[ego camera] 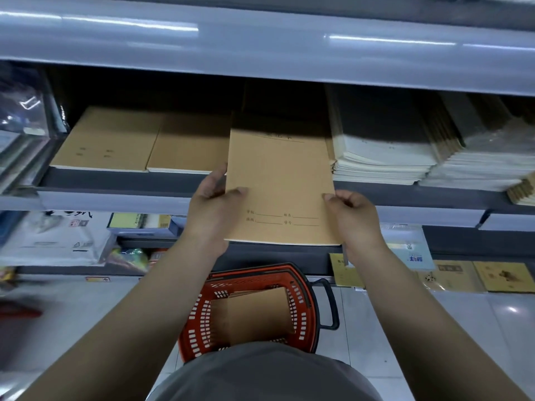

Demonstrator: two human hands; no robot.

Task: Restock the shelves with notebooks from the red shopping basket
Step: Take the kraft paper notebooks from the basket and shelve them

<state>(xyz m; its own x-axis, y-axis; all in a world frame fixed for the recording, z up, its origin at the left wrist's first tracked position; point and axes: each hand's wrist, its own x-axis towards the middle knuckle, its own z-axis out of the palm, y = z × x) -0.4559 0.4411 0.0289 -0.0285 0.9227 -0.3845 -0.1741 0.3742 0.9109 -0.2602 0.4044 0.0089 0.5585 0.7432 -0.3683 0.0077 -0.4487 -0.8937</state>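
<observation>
**Notebook held at the shelf mouth, half in and half out**

The person stood right up against the shelving, the red shopping basket [254, 308] on the floor at their feet with more brown notebooks [254, 314] lying flat inside it. That placing made sense to me: the stock sat directly below the gap being filled, so each reach was down and straight back up.

The notebook [279, 186] in hand was held level, cover up, its far end already over the shelf [115, 180] and pointed into the opening between the two low brown piles [144, 140] on the left and the taller pale stacks [382, 157] on the right. Its near end hung out past the shelf lip. I judged the flat, two-handed hold was meant to keep the thin booklet from sagging as it slid in.

The left hand [212, 204] gripped the left edge, thumb on the cover and fingers curled underneath. The right hand [354, 215] pinched the right edge the same way, thumb tip on top near the corner. Both were closed on the notebook, neither spread.

Further packets and booklets [463, 273] lay on the lower tier.
</observation>
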